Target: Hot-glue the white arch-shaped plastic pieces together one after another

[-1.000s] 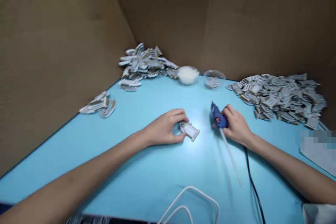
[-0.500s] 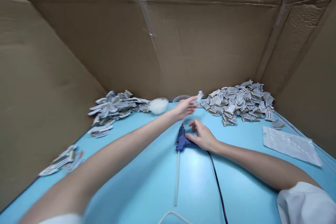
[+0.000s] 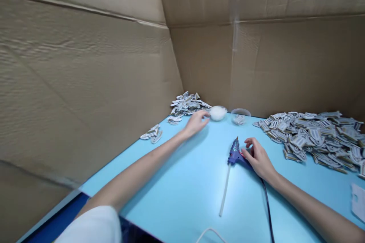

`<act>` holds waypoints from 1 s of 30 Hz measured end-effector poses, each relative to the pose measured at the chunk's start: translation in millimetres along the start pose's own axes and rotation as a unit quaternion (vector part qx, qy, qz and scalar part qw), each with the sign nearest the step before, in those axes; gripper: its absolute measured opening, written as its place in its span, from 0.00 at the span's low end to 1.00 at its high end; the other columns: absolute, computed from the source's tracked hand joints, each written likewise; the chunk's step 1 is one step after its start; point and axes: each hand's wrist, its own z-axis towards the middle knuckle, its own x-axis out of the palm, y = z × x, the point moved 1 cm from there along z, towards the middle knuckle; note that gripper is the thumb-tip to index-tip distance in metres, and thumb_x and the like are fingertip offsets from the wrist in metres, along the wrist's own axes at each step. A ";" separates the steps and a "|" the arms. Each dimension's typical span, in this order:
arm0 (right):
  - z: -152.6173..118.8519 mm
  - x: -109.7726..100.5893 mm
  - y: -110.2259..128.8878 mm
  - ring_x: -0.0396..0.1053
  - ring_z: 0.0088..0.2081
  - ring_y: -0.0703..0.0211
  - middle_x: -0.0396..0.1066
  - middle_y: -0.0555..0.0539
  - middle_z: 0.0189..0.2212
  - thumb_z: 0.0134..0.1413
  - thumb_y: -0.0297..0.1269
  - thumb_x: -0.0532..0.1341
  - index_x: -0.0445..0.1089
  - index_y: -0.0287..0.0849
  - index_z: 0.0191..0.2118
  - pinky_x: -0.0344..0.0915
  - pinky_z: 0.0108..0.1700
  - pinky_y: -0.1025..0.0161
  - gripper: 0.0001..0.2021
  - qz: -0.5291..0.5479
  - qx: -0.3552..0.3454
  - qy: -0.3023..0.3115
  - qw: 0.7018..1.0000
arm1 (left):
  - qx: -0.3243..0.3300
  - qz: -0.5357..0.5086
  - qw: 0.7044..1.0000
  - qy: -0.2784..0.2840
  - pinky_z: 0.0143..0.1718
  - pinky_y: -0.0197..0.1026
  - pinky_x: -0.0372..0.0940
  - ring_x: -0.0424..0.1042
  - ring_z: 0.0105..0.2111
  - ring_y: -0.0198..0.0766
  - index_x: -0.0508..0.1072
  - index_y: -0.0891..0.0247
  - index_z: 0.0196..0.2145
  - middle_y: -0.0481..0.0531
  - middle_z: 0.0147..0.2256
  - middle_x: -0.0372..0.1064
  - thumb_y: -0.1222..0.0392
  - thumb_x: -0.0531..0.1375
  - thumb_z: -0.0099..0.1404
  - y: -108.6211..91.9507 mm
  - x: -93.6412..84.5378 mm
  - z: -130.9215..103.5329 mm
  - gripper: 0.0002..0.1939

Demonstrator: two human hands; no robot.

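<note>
My left hand (image 3: 196, 123) reaches out over the far left of the table, its fingers stretched beside a round clear dish heaped with white material (image 3: 218, 113). Nothing shows in that hand. Under my right hand (image 3: 259, 158) is the handle of a blue glue gun (image 3: 234, 155); the thumb and index finger are apart, while the lower fingers are hidden around the handle. The gun's nozzle points away from me, and a translucent glue stick (image 3: 225, 190) sticks out of its back end. Just behind my left hand lies a pile of grey-white flat pieces (image 3: 186, 104).
Another clear dish (image 3: 241, 113) holds some pieces. A large heap of similar pieces (image 3: 316, 136) spreads over the right, and a few pieces (image 3: 153, 133) lie by the left edge. Cardboard walls (image 3: 205, 64) enclose the blue table (image 3: 185, 197). A black cord (image 3: 268, 209) runs towards me.
My view has turned left. My left hand, which held a small white piece near the right heap, has swung left to the white-filled dish. My right hand stays at the glue gun.
</note>
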 end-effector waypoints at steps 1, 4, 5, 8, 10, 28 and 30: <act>0.7 -1.2 0.5 0.68 0.28 0.57 0.73 0.47 0.42 0.69 0.50 0.57 0.67 0.46 0.50 0.67 0.37 0.57 0.14 -0.023 -0.015 -0.002 1.000 | -0.025 0.044 0.998 -0.024 0.62 0.56 0.67 0.75 0.53 0.53 0.81 0.63 0.43 0.59 0.48 0.80 0.66 0.60 0.63 23.8 -15.8 -7.9 0.13; 13.4 -7.9 7.1 0.72 0.34 0.53 0.75 0.43 0.45 0.72 0.44 0.55 0.69 0.45 0.51 0.68 0.40 0.56 0.12 -0.147 -0.100 -0.005 0.984 | -0.085 0.147 0.984 -0.057 0.63 0.64 0.64 0.70 0.60 0.62 0.81 0.66 0.45 0.68 0.53 0.77 0.68 0.57 0.63 80.7 -44.2 -22.6 0.16; 22.5 -10.5 11.9 0.74 0.38 0.51 0.75 0.41 0.46 0.72 0.41 0.55 0.70 0.44 0.51 0.67 0.42 0.55 0.11 -0.203 -0.133 0.002 0.970 | -0.096 0.170 0.979 -0.055 0.63 0.65 0.64 0.69 0.61 0.63 0.81 0.66 0.47 0.69 0.55 0.76 0.69 0.56 0.63 93.9 -47.3 -24.0 0.18; 64.7 -13.8 31.7 0.74 0.48 0.44 0.76 0.36 0.49 0.72 0.31 0.54 0.74 0.41 0.50 0.65 0.48 0.53 0.12 -0.379 -0.196 0.059 0.903 | -0.102 0.215 0.971 -0.032 0.61 0.63 0.65 0.70 0.61 0.62 0.80 0.67 0.52 0.70 0.57 0.75 0.72 0.54 0.64 117.9 -44.7 -20.2 0.22; 101.4 -10.3 44.8 0.73 0.50 0.43 0.76 0.35 0.50 0.72 0.27 0.52 0.75 0.39 0.52 0.63 0.49 0.54 0.15 -0.462 -0.184 0.110 0.861 | -0.094 0.233 0.968 -0.021 0.61 0.61 0.65 0.70 0.60 0.62 0.80 0.68 0.51 0.71 0.56 0.75 0.72 0.53 0.64 124.6 -40.1 -15.5 0.22; 226.5 53.7 87.5 0.73 0.50 0.46 0.80 0.32 0.46 0.65 0.24 0.56 0.81 0.36 0.41 0.59 0.50 0.56 0.14 -0.448 -0.193 0.169 0.857 | -0.006 -0.049 0.990 -0.130 0.60 0.51 0.70 0.77 0.52 0.49 0.81 0.64 0.46 0.60 0.48 0.79 0.66 0.54 0.70 106.8 -39.4 -17.6 0.16; 227.1 51.4 86.7 0.73 0.49 0.46 0.80 0.33 0.45 0.62 0.24 0.58 0.81 0.37 0.39 0.59 0.50 0.57 0.13 -0.424 -0.186 0.148 0.874 | -0.019 -0.116 0.987 -0.107 0.52 0.49 0.75 0.80 0.44 0.46 0.81 0.64 0.46 0.57 0.43 0.81 0.64 0.55 0.70 98.9 -29.4 -21.3 0.15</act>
